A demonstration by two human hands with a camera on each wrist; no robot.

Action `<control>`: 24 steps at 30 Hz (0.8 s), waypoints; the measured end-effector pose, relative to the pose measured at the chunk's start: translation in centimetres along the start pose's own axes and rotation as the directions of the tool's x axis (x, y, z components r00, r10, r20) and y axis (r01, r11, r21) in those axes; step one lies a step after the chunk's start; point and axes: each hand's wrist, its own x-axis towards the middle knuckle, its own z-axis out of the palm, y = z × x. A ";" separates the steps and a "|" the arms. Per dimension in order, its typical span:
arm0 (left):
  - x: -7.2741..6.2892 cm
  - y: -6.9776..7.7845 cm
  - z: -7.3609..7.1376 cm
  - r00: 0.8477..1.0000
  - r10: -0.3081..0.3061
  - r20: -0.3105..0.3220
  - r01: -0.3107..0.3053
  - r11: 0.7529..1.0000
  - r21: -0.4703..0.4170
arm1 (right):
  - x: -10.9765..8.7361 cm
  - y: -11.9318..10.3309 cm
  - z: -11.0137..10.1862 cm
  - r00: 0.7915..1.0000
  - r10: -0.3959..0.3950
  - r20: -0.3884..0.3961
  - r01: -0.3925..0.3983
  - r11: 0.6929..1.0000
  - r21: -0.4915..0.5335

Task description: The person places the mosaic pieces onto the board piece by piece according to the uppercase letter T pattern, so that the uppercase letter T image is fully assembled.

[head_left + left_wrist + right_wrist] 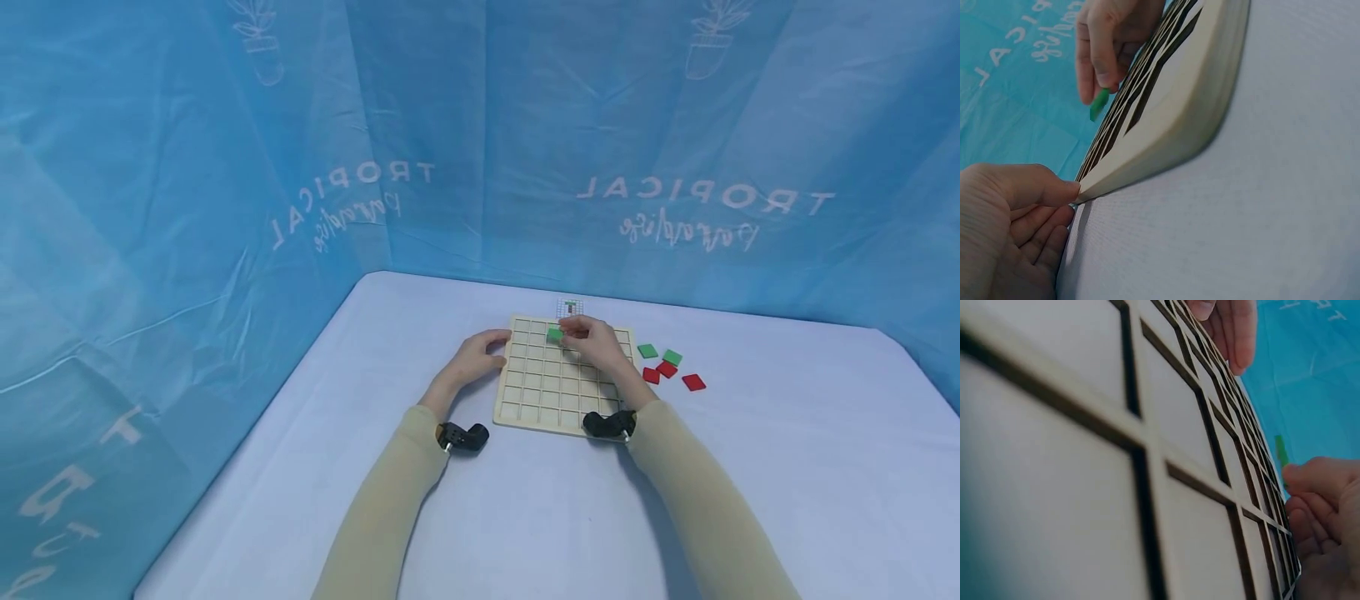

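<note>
A pale wooden board [531, 397] divided into square cells lies on the white table. My left hand [472, 357] is at its left edge, thumb and forefinger spread along it. In the left wrist view the thumb [1044, 187] touches the board's rim. My right hand [595, 342] pinches a green square tile [554, 335] between thumb and fingers over the upper part of the grid. In the left wrist view that tile [1099, 105] is tilted, its lower end near the grid. The visible cells hold no tiles.
To the right of the board lie two green tiles [647, 351] and three red tiles [693, 382], some overlapping. Behind the board's far edge is a small printed grid card [570, 307] with coloured squares. A blue curtain [525, 150] hangs behind and left of the table.
</note>
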 end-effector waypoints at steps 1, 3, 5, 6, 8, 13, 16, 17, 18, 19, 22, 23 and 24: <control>0.0 0.0 0.0 1.000 -0.001 0.000 0.001 1.000 0.002 | 0.0 0.1 0.1 1.000 -0.003 0.001 0.003 1.000 -0.012; 0.0 0.1 0.0 1.000 -0.001 -0.001 0.001 1.000 0.005 | -0.1 0.2 0.1 1.000 -0.028 0.008 0.029 0.999 -0.045; 0.0 0.1 0.0 1.000 -0.001 -0.003 0.001 1.000 0.008 | -0.1 0.2 0.2 0.998 -0.060 0.012 0.061 0.994 -0.086; 0.0 0.1 0.0 1.000 0.000 -0.004 0.000 1.000 0.011 | -0.1 0.2 0.2 0.997 -0.071 0.011 0.072 0.992 -0.105; 0.1 0.1 0.0 1.000 0.000 -0.005 0.000 1.000 0.011 | -0.2 0.2 0.3 0.996 -0.090 0.015 0.091 0.987 -0.132; 0.0 0.2 0.0 1.000 -0.009 -0.001 0.009 1.000 0.012 | -0.4 0.4 0.3 0.995 -0.098 0.026 0.101 0.985 -0.137; -0.1 0.2 0.0 1.000 -0.012 -0.001 0.012 1.000 0.012 | -0.3 0.6 0.4 0.994 -0.107 0.028 0.110 0.983 -0.145; -0.1 0.2 0.1 1.000 -0.014 -0.002 0.014 1.000 0.010 | -0.3 0.6 0.5 0.994 -0.108 0.028 0.111 0.983 -0.148; -0.1 0.1 0.1 1.000 -0.016 -0.003 0.016 1.000 0.011 | -0.3 0.6 0.5 0.994 -0.109 0.028 0.112 0.982 -0.153; -0.1 0.2 0.1 1.000 -0.016 -0.004 0.016 1.000 0.010 | -0.3 0.6 0.5 0.994 -0.110 0.028 0.113 0.981 -0.158; -0.1 0.1 0.1 1.000 -0.016 -0.008 0.016 1.000 0.008 | -0.2 0.4 0.4 0.996 -0.093 0.012 0.094 0.986 -0.135; 0.0 0.1 0.1 1.000 -0.015 -0.008 0.016 1.000 0.009 | -0.2 0.3 0.4 0.997 -0.083 -0.001 0.083 0.990 -0.111; 0.0 0.1 0.1 1.000 -0.014 -0.007 0.014 1.000 0.011 | -0.2 0.1 0.3 0.997 -0.073 -0.015 0.071 0.994 -0.079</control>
